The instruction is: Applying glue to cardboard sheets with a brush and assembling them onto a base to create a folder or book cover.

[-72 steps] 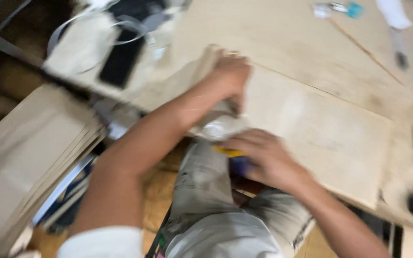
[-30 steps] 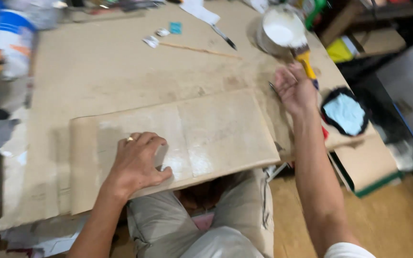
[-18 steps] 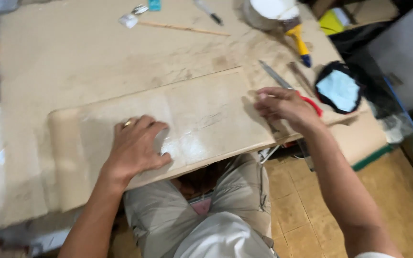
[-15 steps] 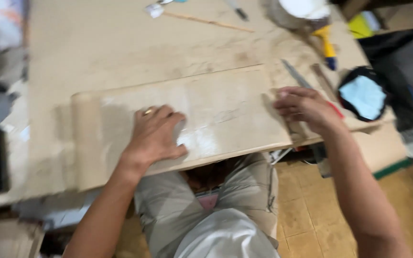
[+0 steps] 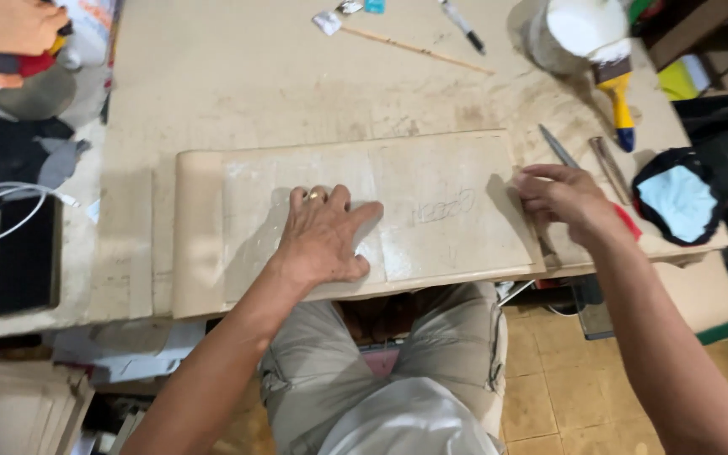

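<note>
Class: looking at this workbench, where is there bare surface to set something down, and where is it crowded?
Bare: the table stretch between the board and the thin stick. Crowded: the right end, round the right hand, with brush, tub and blade; the left edge, with phone, cable and cloths.

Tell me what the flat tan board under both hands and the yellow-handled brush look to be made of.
The flat tan rectangular board looks like thin plywood or pressed fibreboard: matte, pale, dusty, with faint smears and a pencil scribble, and a straight thin edge. The left hand lies flat on it; the right hand is at its right edge. The yellow-handled brush seems to have a glossy plastic or painted handle; its bristles look white-coated.
</note>
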